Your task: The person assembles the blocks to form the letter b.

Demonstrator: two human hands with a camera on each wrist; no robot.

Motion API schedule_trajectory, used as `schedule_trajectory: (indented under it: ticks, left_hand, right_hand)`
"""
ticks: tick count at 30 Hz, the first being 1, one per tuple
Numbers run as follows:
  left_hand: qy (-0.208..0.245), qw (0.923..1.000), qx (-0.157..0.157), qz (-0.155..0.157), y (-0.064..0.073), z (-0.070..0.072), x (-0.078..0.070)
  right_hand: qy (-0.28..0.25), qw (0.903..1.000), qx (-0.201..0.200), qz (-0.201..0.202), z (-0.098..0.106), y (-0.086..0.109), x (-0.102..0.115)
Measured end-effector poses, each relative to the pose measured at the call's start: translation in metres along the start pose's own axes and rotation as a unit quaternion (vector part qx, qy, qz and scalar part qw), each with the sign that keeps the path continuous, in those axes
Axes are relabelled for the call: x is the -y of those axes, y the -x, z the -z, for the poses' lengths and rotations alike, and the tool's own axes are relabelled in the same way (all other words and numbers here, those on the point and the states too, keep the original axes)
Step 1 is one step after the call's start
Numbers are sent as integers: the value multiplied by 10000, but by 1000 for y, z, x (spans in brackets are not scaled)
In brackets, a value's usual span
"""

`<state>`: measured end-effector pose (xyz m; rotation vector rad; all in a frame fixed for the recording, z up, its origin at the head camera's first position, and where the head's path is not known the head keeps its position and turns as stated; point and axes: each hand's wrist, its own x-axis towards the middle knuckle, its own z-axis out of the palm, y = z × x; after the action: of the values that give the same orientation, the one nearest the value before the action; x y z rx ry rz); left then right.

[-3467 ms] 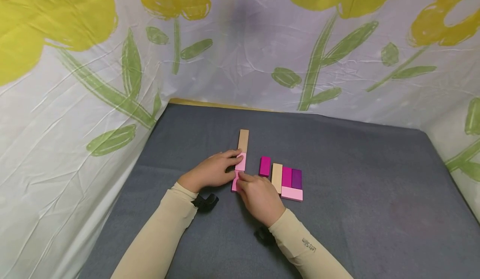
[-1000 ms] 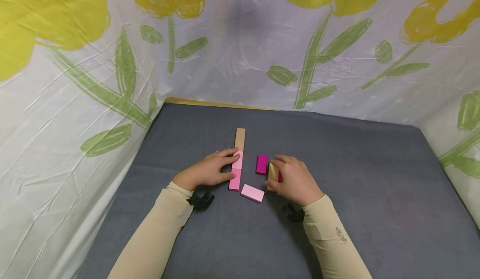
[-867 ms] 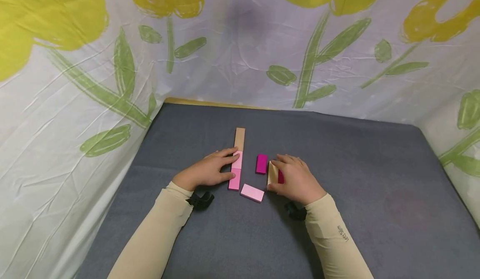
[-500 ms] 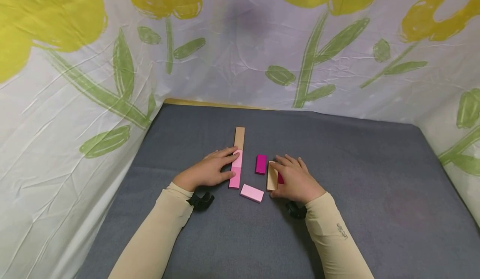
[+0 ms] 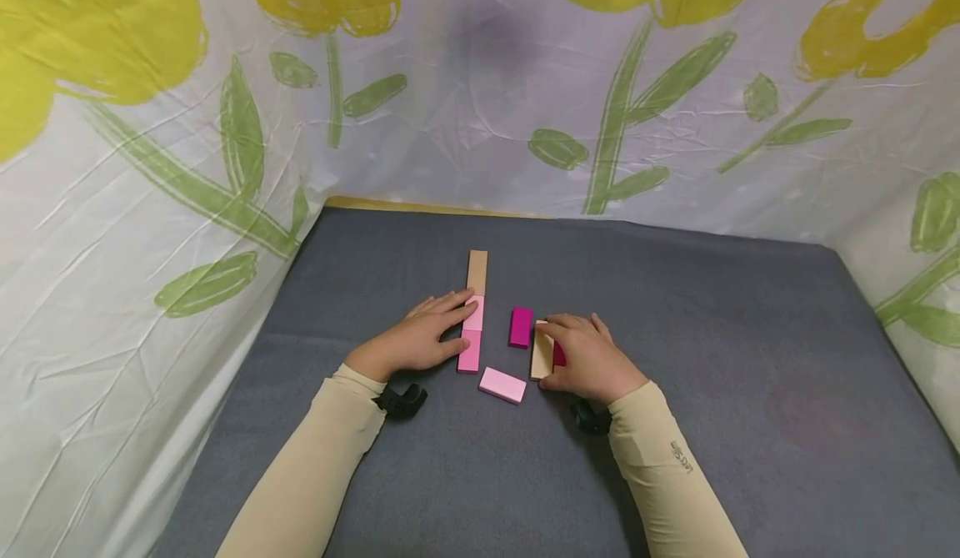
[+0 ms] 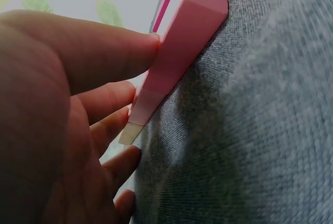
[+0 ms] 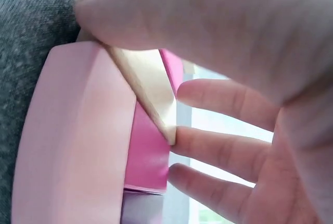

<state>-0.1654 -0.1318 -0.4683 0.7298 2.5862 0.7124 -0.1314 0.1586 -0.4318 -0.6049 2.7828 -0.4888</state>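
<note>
A tan wooden block, a light pink block and a pink block lie end to end in a straight line. My left hand rests beside this line, its fingertips and thumb touching the pink pieces. With my right hand I pinch a pale wooden block, thumb at its near end and fingers at its far end. Beside it, in the right wrist view, are a light pink block, a magenta block and a purple block, mostly hidden by the hand in the head view.
Between the hands a loose light pink block lies at a slant. Another magenta block stands just left of the pale wooden one. Grey cloth covers the table, and a flower-printed curtain hangs behind it.
My right hand has left the line and moved right to the pale wooden block. A light pink block now lies loose between the hands. My left hand stays at the line.
</note>
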Motion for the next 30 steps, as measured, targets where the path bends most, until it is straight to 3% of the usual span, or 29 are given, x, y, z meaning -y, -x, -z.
schedule_trajectory:
  ticks: [11,19,25,30]
  left_hand:
    - [-57,10000,10,79,2,2,-3]
    - [-9,10000,-66,-42,1,1,0]
    - [7,9999,-69,-108,1,1,3]
    - [-12,9998,-70,-161,1,1,4]
  right_hand:
    - [106,9979,-506,379,11,10,19]
    - [166,9892,-827,1195,5,17,45]
    - [249,9821,-711,1725,-10,18,64]
    - [415,9794,-506,1909,-24,20,78]
